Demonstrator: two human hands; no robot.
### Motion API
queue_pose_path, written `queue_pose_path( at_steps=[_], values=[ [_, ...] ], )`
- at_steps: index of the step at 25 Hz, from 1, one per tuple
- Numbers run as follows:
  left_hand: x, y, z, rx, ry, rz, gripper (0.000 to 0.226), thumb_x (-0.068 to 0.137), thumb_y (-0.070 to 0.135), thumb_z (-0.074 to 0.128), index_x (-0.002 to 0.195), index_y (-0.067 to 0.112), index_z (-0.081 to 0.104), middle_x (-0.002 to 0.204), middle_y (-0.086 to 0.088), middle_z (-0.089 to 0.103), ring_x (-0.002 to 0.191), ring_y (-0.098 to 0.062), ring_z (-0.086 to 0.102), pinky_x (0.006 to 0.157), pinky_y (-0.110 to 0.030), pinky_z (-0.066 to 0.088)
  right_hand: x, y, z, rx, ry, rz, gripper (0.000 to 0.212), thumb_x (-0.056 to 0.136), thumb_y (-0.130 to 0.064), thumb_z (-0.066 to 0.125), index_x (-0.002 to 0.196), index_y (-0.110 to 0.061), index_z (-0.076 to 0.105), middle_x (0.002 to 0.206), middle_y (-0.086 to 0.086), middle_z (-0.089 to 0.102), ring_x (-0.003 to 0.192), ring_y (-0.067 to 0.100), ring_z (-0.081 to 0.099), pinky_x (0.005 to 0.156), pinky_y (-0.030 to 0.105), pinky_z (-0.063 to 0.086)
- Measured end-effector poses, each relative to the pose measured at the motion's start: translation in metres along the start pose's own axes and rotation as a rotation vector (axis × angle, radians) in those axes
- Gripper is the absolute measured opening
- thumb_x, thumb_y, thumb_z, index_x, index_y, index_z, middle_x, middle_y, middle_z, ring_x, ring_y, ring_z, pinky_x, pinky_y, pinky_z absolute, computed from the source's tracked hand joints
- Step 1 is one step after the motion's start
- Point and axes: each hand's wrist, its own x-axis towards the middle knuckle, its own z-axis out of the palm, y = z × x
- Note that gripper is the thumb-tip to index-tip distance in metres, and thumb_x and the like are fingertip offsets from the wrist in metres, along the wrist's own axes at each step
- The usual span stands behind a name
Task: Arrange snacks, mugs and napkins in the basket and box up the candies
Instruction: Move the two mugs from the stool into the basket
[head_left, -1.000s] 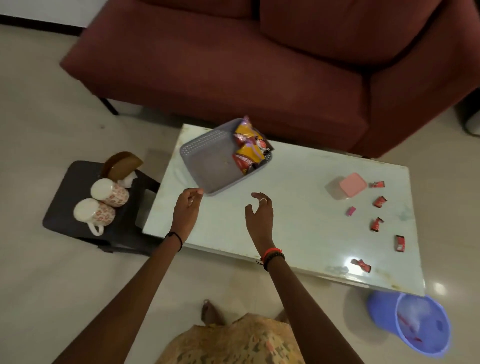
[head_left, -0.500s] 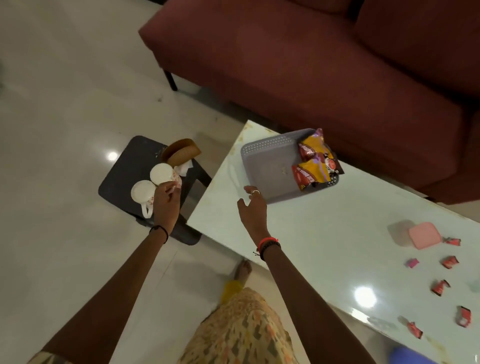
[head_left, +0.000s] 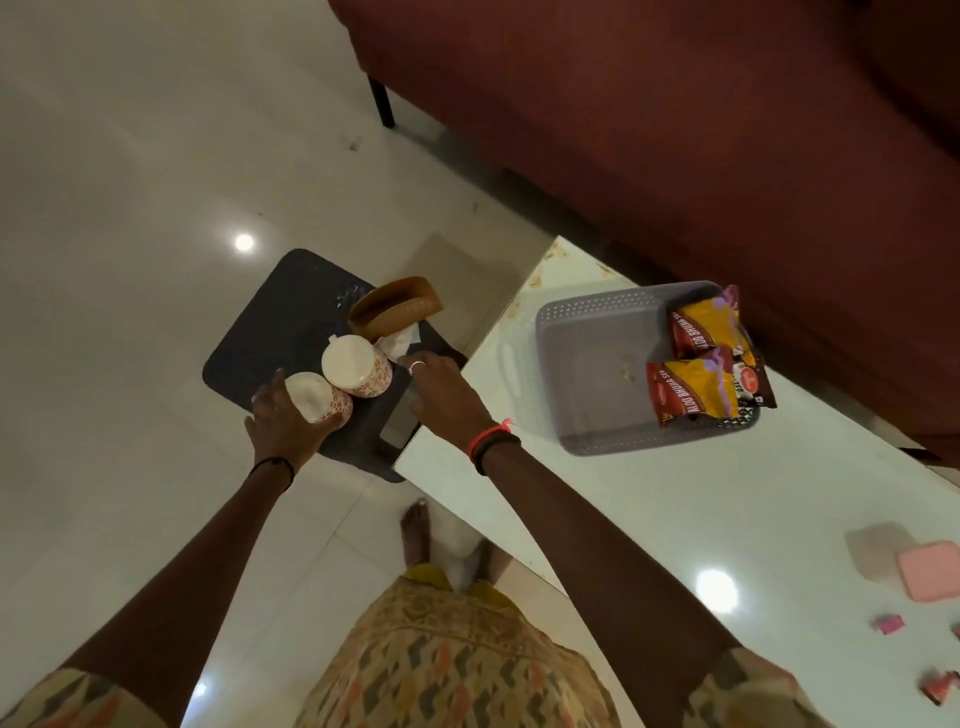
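Two white mugs with red flower prints stand on a dark stool (head_left: 270, 332). My left hand (head_left: 285, 423) is wrapped around the nearer mug (head_left: 317, 397). Fingers of my right hand (head_left: 441, 387) reach the right side of the farther mug (head_left: 356, 366) without closing on it. A brown napkin holder (head_left: 395, 312) with a white napkin (head_left: 401, 340) stands behind the mugs. On the white table (head_left: 649, 519) sits the grey basket (head_left: 571, 364), with yellow-and-red snack packets (head_left: 696, 384) at its right end. The pink candy box (head_left: 930, 571) and loose candies (head_left: 889, 622) lie at the right edge.
A maroon sofa (head_left: 675, 130) runs along the table's far side, one dark leg (head_left: 382, 104) on the glossy tiled floor. The stool stands close against the table's left end. My bare foot (head_left: 415, 530) is by the table's near corner.
My view has swung left and down to the stool. My left hand closed around the nearer mug. My right hand crossed from the table's edge over to the farther mug.
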Motion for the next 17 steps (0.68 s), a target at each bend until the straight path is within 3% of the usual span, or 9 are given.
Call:
queue_pose_path(
  at_steps=[4,9,17],
  values=[
    [0.025,-0.006,0.011,-0.072,-0.068,0.017,0.102,0.064,0.037,0.083,0.142,0.010,0.024,0.147,-0.020,0.029,0.135,-0.039,0.032,0.102,-0.062,0.039,0.045,-0.006,0.012,-0.133,-0.151,-0.105,0.070,0.084,-0.014,0.069,0.144,-0.015,0.033,0.148,0.015,0.037,0.135,0.034,0.036,0.109,0.047,0.041],
    [0.045,-0.014,0.018,-0.085,-0.152,0.006,0.097,0.064,0.035,0.083,0.137,0.005,0.027,0.140,-0.023,0.035,0.128,-0.040,0.039,0.095,-0.056,0.048,0.086,-0.019,0.038,-0.231,-0.272,-0.129,0.093,0.078,-0.017,0.075,0.150,-0.026,0.017,0.150,0.017,0.029,0.133,0.038,0.038,0.103,0.049,0.045],
    [0.050,-0.011,0.020,-0.053,-0.194,-0.098,0.102,0.063,0.041,0.081,0.135,0.002,0.021,0.139,-0.024,0.034,0.123,-0.040,0.045,0.089,-0.049,0.051,0.109,-0.033,0.068,-0.353,-0.237,-0.043,0.075,0.088,-0.024,0.064,0.149,-0.027,0.021,0.149,0.020,0.029,0.131,0.040,0.039,0.096,0.046,0.050]
  ],
)
